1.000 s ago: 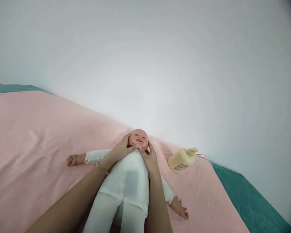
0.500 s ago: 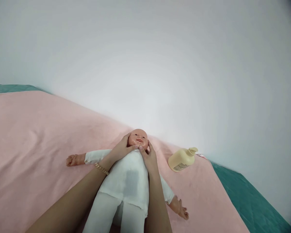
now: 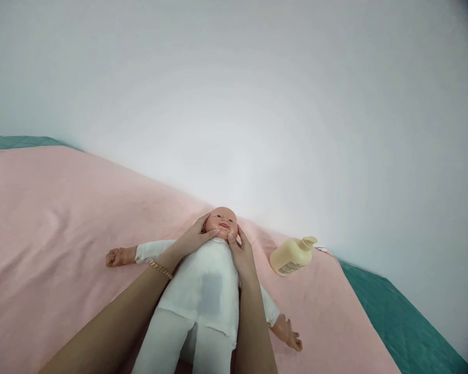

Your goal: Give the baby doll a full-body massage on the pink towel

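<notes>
Together, a person's left hand [image 3: 195, 238] and right hand [image 3: 243, 255] clasp a doll's head [image 3: 221, 219] in a two-sided grip, a yellow pump bottle [image 3: 291, 256] nearby on pink cloth [image 3: 327, 306].

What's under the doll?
Pink cloth shows on both sides of the doll, so probably that. Right beneath its body I can't see: the doll covers it.
</notes>
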The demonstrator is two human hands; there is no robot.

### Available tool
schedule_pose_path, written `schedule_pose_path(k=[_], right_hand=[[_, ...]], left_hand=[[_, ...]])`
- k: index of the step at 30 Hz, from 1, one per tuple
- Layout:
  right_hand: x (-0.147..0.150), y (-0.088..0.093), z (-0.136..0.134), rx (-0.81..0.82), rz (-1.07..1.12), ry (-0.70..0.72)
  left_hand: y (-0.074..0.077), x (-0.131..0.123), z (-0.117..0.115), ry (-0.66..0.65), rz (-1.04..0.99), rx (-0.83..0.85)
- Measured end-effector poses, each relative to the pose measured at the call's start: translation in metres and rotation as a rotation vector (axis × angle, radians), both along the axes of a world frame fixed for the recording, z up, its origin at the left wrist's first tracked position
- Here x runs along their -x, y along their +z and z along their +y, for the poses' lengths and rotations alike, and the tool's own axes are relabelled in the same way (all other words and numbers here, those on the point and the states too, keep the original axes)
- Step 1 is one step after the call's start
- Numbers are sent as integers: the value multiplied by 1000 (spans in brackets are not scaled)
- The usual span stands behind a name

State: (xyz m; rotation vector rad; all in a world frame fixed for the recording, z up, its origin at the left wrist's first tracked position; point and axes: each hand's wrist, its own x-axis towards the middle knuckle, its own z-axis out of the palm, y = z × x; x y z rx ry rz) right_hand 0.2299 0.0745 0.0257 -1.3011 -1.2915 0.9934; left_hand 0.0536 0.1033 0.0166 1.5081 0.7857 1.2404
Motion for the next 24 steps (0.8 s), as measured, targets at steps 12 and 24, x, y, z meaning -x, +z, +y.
schedule_pose_path(k=[12, 24], right_hand=[[-7, -12, 7, 2, 47, 70], [-2, -17, 9, -14, 138, 17]], left_hand=[[3, 6, -2, -36, 114, -3], [-4, 1, -2, 40, 78, 14]])
